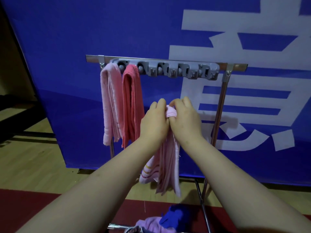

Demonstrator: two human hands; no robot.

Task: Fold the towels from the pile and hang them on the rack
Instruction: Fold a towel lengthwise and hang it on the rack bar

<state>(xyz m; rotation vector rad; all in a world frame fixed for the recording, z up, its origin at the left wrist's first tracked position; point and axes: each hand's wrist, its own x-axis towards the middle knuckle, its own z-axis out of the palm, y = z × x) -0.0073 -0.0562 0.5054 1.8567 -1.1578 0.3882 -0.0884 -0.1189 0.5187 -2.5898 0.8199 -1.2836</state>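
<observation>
Dim indoor light, soft focus, wide-angle bending at edges

Pale pink towel centre left; coral towel beside it; held towel is pink, its end striped yellow and red; hook strip grey; banner blue, white lettering.

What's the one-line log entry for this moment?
left hand, right hand: gripping folded pink striped towel, not yet on rack | hung: light pink towel, coral towel | pile: towels remain
</observation>
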